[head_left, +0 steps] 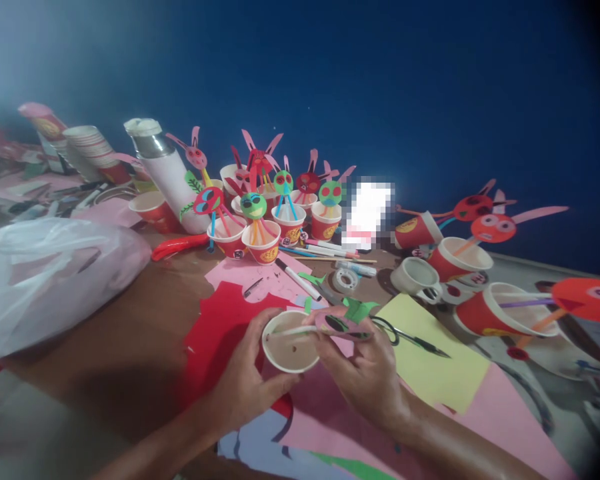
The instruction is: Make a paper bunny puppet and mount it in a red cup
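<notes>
A paper cup (293, 357) is tilted so that its pale inside shows, with a small dark hole in the bottom. My left hand (253, 373) is wrapped round the cup's left side, thumb along the near rim. Across the cup's mouth runs a white straw (293, 331), which joins a pink paper face (343, 325) with dark eyes and green paper pieces (359, 310). The fingers of my right hand (363, 373) close on this face and straw, beside the cup's right rim. Pink paper (340, 413) lies beneath both hands.
Several cups with paper faces (263, 248) stand behind. A white plastic bag (55, 280) and a tall flask (173, 177) are at left. Scissors (420, 341) rest on yellow paper (430, 373); a mug (415, 279) and more decorated cups (500, 310) are at right.
</notes>
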`<state>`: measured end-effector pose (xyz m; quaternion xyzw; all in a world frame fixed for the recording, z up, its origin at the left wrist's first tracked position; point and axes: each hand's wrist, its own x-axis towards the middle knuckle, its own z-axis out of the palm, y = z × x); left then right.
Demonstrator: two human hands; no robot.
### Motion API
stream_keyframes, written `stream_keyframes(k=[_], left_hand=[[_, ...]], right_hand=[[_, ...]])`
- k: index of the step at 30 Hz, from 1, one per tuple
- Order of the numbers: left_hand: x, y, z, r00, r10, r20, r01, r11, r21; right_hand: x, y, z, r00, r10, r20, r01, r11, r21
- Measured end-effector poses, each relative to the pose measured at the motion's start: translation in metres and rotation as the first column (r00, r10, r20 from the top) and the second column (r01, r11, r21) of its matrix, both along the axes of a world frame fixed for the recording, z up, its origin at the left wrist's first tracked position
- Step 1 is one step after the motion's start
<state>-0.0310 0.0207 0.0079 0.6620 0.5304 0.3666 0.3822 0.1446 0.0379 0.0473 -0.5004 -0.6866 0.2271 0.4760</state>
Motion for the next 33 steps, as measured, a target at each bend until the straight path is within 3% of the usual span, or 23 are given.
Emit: stream_keyframes(k=[5, 14, 18, 23, 28, 33], left_hand=[[0.001, 0.0, -0.001, 1.0, 0.004, -0.009, -0.004, 1.0, 0.012], [-0.001, 0.002, 0.006, 0.987, -0.056, -0.15, 0.064, 0.997, 0.046], [-0.006, 0.005, 0.012, 0.973, -0.128, -0.193, 0.159, 0.975, 0.155], [-0.007, 0.013, 0.026, 0.981, -0.173, -0.09, 0.193, 0.935, 0.297], [0.003, 0.021, 0.042, 0.985, -0.173, -0.019, 0.174, 0.975, 0.14], [0.008, 0.024, 0.044, 0.983, -0.141, 0.117, 0.132, 0.988, 0.084]], right_hand=[[-0.001, -0.001, -0.001, 0.997, 0.039, 0.067, -0.042, 0.997, 0.057], [0.002, 0.007, 0.006, 0.97, 0.128, 0.208, -0.107, 0.988, -0.111], [0.007, 0.01, 0.011, 0.948, 0.176, 0.264, -0.119, 0.969, -0.218], [0.008, 0.012, 0.014, 0.919, 0.242, 0.311, -0.175, 0.958, -0.226], [0.007, 0.013, 0.016, 0.899, 0.265, 0.349, -0.22, 0.962, -0.163], [0.007, 0.014, 0.017, 0.867, 0.311, 0.389, -0.282, 0.951, -0.131]])
